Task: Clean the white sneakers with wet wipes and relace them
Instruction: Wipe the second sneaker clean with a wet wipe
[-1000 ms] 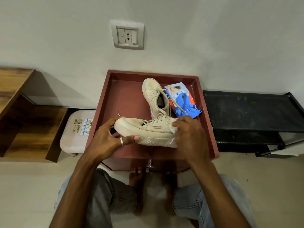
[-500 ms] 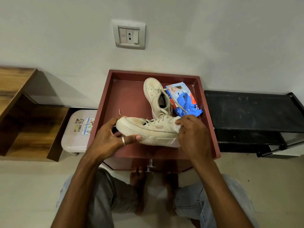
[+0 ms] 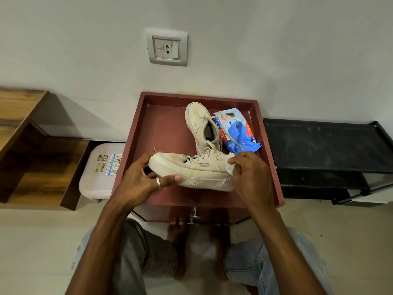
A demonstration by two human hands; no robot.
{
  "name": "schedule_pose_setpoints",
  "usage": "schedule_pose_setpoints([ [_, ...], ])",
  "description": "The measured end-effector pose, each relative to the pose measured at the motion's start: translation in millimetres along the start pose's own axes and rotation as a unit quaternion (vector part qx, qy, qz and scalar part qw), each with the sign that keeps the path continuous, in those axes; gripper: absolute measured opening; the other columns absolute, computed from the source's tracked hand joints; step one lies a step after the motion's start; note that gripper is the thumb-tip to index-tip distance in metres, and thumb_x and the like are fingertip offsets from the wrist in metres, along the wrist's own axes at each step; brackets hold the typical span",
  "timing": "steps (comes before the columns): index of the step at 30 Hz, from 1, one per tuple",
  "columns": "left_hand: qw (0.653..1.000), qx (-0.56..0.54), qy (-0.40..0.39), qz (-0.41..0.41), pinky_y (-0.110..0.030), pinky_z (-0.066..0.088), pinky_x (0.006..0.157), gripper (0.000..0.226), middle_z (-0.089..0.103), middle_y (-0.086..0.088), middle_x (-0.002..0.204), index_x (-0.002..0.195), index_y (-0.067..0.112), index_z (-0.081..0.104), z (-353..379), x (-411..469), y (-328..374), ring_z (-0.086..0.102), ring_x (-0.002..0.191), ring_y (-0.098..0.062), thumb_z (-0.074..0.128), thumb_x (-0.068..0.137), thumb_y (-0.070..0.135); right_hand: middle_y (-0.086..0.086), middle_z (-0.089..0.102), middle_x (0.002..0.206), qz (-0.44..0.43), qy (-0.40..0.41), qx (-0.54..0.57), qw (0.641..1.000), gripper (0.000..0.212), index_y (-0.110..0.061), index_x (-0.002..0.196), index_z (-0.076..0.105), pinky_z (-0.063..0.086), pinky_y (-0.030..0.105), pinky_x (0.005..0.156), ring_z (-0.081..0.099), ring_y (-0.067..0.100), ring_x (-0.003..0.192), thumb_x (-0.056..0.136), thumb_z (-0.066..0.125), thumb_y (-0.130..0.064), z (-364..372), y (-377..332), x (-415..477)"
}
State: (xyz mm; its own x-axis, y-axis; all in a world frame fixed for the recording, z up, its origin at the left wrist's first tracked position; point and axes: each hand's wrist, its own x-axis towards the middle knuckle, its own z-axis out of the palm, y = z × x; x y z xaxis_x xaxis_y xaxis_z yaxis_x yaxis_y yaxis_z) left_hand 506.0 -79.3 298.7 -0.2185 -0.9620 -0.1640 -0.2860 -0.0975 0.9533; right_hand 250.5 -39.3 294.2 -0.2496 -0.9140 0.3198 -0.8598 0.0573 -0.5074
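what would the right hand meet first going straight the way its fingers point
Likely the heel end of the held sneaker: the right hand, pinching a wet wipe, points left at it.

Grey wall (image 3: 276,50) with socket (image 3: 166,47), wooden shelf (image 3: 32,145) left, black rack (image 3: 319,143) right.

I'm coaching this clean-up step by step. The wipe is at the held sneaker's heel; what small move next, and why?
Probably draw the wipe forward along the side of the held sneaker toward the toe. The right hand pinches it at the heel end, the left hand steadies the toe end, and the upper between them looks dingy, darkest near the toe.
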Motion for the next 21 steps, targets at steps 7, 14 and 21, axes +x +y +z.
schedule_pose_setpoints([
  [7,1.0,-0.007,-0.009,-0.009,-0.004,0.05,0.074,0.056,0.074,0.019,0.101,0.116,0.027,0.064,-1.4,0.4,-2.0,0.067,0.096,0.007,0.09,0.067,0.017,0.006,0.071,0.103,-0.131,-0.041,0.035,0.99,0.024,-0.008,0.095,0.077,0.053,0.033,0.086,0.065,0.024,0.098,0.075,0.065,-0.004,21.9,-47.6,-13.4],
  [14,0.999,-0.03,-0.01,-0.016,-0.008,0.052,0.073,0.054,0.074,0.023,0.1,0.109,0.032,0.065,-1.2,0.9,1.2,0.069,0.094,0.005,0.089,0.06,0.027,0.008,0.071,0.099,0.022,-0.008,0.015,1.0,0.026,-0.007,0.096,0.075,0.058,0.03,0.071,0.068,0.022,0.089,0.077,0.07,0.01,7.7,0.8,1.0],
  [21,0.998,-0.046,-0.016,-0.044,-0.016,0.056,0.077,0.054,0.078,0.01,0.104,0.113,0.023,0.072,-3.7,3.9,-3.2,0.072,0.096,-0.004,0.09,0.063,0.029,0.007,0.067,0.11,-0.043,0.01,0.044,0.998,0.028,-0.008,0.108,0.068,0.052,0.031,0.083,0.063,0.021,0.099,0.085,0.061,0.005,23.8,-34.5,-7.9],
])
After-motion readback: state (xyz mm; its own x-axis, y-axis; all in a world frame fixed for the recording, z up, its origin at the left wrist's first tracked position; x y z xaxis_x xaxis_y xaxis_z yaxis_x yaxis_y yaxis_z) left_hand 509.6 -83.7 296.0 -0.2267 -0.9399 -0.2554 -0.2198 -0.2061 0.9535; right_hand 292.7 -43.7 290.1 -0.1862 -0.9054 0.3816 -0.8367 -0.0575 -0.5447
